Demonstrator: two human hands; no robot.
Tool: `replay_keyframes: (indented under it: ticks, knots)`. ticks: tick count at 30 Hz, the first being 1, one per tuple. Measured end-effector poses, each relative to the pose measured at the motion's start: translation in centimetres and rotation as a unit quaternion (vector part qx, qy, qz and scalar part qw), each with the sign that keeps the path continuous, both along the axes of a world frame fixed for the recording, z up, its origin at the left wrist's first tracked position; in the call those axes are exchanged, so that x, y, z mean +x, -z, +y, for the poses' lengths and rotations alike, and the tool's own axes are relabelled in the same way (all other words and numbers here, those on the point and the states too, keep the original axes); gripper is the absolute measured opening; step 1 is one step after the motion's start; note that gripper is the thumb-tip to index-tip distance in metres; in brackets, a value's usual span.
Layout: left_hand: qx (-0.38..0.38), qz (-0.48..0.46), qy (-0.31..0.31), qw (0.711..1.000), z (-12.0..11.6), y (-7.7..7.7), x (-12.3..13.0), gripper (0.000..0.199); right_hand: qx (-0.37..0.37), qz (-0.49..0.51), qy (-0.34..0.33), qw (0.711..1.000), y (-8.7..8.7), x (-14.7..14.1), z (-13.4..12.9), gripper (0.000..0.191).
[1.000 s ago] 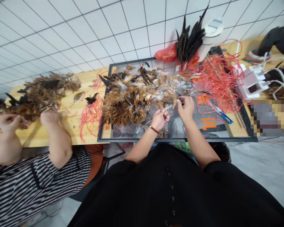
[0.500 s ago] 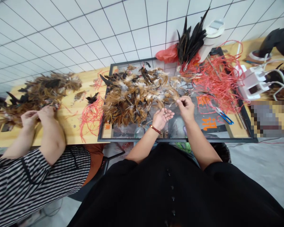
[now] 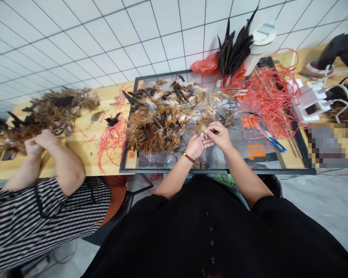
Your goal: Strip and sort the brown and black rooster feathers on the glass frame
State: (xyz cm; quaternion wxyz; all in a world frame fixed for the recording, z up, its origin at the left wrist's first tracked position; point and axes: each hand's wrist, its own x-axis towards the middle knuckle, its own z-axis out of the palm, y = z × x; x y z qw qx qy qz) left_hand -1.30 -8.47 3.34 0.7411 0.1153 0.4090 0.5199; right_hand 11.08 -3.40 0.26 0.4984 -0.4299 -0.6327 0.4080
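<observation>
A small brown feather [image 3: 201, 127] stands up between my two hands, which meet over the glass-topped frame. My left hand [image 3: 196, 147], with a dark red bead bracelet at the wrist, pinches it at thumb and forefinger while the other fingers lie half curled, palm up. My right hand [image 3: 219, 136] comes in from the right, its fingertips closed at the feather's lower end; the quill is hidden there. Just left of and beyond my hands spreads a pile of brown feathers [image 3: 156, 127] with white fluffy bases and some black ones mixed in.
Red plastic strips [image 3: 266, 100] tangle at right, near blue-handled snips [image 3: 275, 142]. Black feathers [image 3: 234, 48] rise from a red bag at the back. White chargers [image 3: 310, 102] stand right. A co-worker's hands [image 3: 43, 141] are busy at another feather pile [image 3: 60, 104] on the left.
My right hand has moved left and down from the pile's right edge to meet my left hand, bringing the feather. My left hand has hardly shifted. The co-worker's hands have drawn slightly left.
</observation>
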Motion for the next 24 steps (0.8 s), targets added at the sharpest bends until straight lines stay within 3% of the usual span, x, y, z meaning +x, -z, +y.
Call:
replay_keyframes:
  ticks: [5,9,12,16,20,24]
  knots:
    - [-0.001,0.014,0.018,1.0,-0.1,0.2,-0.1,0.011,0.03,-0.021,0.005,0.999,0.1,0.1,0.1,0.023]
    - [0.015,-0.015,-0.025,0.999,-0.5,0.5,-0.1,0.012,0.062,-0.062,0.049,0.995,0.5,0.5,0.4,0.023]
    - [0.025,-0.046,-0.061,0.997,-0.7,0.4,0.0,0.017,0.093,-0.12,0.029,0.988,0.9,0.5,0.3,0.023]
    - [0.025,-0.038,-0.097,0.994,-0.7,0.1,0.4,0.031,0.13,-0.252,-0.003,0.959,1.4,-0.2,0.0,0.035]
    - [0.025,-0.04,-0.101,0.994,-0.7,0.1,0.5,0.022,0.1,-0.372,0.008,0.923,1.4,-1.2,-0.1,0.027]
    - [0.034,-0.022,-0.137,0.99,-0.8,0.4,0.7,0.025,0.126,-0.296,0.063,0.945,0.8,-0.6,-0.1,0.021]
